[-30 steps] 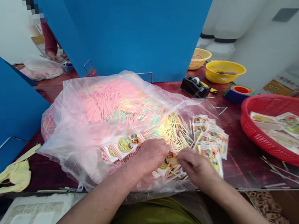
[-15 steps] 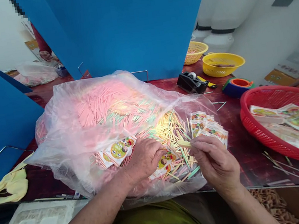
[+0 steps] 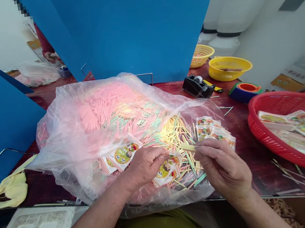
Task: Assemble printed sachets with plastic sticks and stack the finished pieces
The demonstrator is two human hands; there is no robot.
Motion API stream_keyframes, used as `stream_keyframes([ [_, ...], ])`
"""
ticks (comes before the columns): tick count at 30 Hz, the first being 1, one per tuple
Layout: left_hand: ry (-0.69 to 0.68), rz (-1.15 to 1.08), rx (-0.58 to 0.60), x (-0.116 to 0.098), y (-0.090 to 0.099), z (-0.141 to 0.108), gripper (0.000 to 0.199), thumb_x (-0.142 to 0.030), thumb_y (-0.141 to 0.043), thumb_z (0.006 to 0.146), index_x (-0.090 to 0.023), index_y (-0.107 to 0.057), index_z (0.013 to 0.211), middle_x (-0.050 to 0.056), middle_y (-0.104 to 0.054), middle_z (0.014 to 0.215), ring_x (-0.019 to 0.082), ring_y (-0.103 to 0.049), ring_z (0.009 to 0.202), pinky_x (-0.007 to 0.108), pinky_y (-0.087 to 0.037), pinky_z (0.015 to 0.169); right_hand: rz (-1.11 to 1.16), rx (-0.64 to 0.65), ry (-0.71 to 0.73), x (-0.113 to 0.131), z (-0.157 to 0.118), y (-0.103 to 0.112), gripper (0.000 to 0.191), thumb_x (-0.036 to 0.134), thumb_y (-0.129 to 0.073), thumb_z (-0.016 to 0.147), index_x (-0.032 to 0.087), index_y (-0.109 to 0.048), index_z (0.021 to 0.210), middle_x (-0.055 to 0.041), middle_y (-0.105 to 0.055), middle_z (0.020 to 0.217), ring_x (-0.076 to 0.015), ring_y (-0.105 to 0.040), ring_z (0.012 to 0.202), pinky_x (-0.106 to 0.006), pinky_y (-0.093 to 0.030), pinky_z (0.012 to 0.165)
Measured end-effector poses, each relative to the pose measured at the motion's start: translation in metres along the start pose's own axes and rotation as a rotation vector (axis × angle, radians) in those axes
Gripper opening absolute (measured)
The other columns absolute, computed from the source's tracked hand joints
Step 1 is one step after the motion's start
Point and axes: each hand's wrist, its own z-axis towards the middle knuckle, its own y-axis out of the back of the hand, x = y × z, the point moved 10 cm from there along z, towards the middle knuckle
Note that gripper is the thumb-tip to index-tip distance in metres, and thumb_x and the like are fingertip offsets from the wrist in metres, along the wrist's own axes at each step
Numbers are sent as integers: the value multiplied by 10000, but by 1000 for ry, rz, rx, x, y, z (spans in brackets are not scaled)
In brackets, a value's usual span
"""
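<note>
We're pinching sticks (image 3: 187, 148) w/ R hand (image 3: 226, 162), long axis pointing left twd the pkt (image 3: 165, 169) our L hand (image 3: 146, 165) is pinching, just beside their tips.

Probably sticks (image 3: 187, 147) in right grip (image 3: 226, 166)

Looks thin, glossy and crinkled, like clear plastic, on the bag (image 3: 58, 123); seems matt on the sticks (image 3: 177, 131); appears smooth on the blue panel (image 3: 132, 24); shows stiff, perforated plastic in the red basket (image 3: 259, 131); gleams on the tabletop (image 3: 251, 152).
</note>
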Motion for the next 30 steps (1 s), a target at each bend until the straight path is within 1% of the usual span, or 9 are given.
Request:
stream_keyframes([
  [3,-129,116,-60,-9,7,-5,310,-313,-404,920,-162,-646,797,10,-635,672,102,-554,632,216,-378,606,-26,57,111,10,2,-5,284,-4,-563,758,149,-588,997,-93,-610,952,-169,-604,912,-284,-529,800],
  [7,-255,163,-144,-22,15,-10,279,-290,-404,925,-162,-653,917,33,-688,780,126,-603,729,254,-399,681,-19,276,267,27,-3,-24,319,-13,-485,791,105,-556,1078,-140,-580,1042,-186,-588,980,-276,-532,811],
  [9,-298,120,-117,-28,12,-12,252,-274,-417,923,-176,-638,995,36,-703,893,134,-617,827,282,-402,775,36,369,267,31,-2,-28,328,-14,-457,803,106,-539,1097,-137,-568,1050,-176,-581,982,-266,-533,805],
  [11,-320,51,-85,-31,10,-13,242,-272,-432,919,-191,-623,1045,35,-698,965,139,-614,888,309,-387,846,136,425,206,31,4,-26,307,-5,-452,813,121,-531,1082,-115,-562,1024,-151,-580,953,-246,-529,790],
  [14,-323,-82,-66,-33,12,-14,250,-278,-446,914,-189,-615,1075,47,-692,976,141,-603,888,313,-392,850,226,459,133,31,17,-21,282,7,-452,823,141,-522,1062,-90,-551,989,-127,-573,906,-225,-523,751],
  [18,-293,-260,-1,-34,11,-13,256,-276,-433,914,-153,-652,959,58,-684,868,140,-568,800,292,-419,785,201,466,145,39,25,-18,296,-2,-440,819,148,-512,1064,-89,-544,984,-135,-566,906,-238,-517,747],
  [23,-156,-409,119,-30,3,-14,258,-289,-438,903,-138,-640,959,68,-650,895,144,-565,851,262,-433,778,246,460,125,49,26,-22,285,-13,-430,817,150,-519,1033,-69,-541,920,-121,-561,836,-227,-512,684],
  [28,-72,-485,292,-28,-9,-18,336,-356,-414,900,-104,-625,828,40,-565,764,129,-515,739,240,-421,691,307,433,57,44,34,-16,230,16,-483,823,167,-543,986,-46,-562,897,-118,-565,838,-227,-500,692],
  [30,-66,-518,312,-28,-10,-18,353,-367,-399,906,-104,-604,788,28,-531,742,119,-487,714,232,-410,670,295,449,76,44,35,-15,234,18,-486,823,171,-543,990,-47,-564,914,-121,-568,861,-228,-501,711],
])
